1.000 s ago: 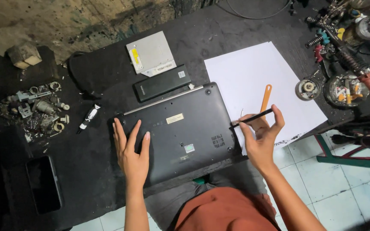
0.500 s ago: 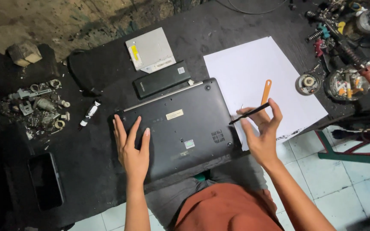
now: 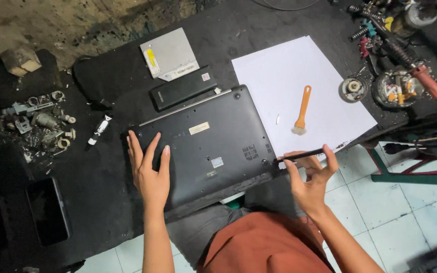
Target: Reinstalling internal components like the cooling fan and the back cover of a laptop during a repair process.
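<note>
Laptop (image 3: pixel 206 144) near edge partly hidden behind the knee, left corner under the left hand (image 3: pixel 150 174). Screwdriver (image 3: pixel 302 154) tip too small to tell if it sits in a screw. Scrap pile (image 3: pixel 36 124) far left: parts too small to identify. Red-handled tool (image 3: pixel 433 91) cut off by the right edge. Bottom-right corner blurred.

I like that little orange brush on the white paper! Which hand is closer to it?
The right hand. It sits just below the brush, at the paper's near edge, holding a thin black tool. The left hand lies flat on the laptop, far to the brush's left.
</note>
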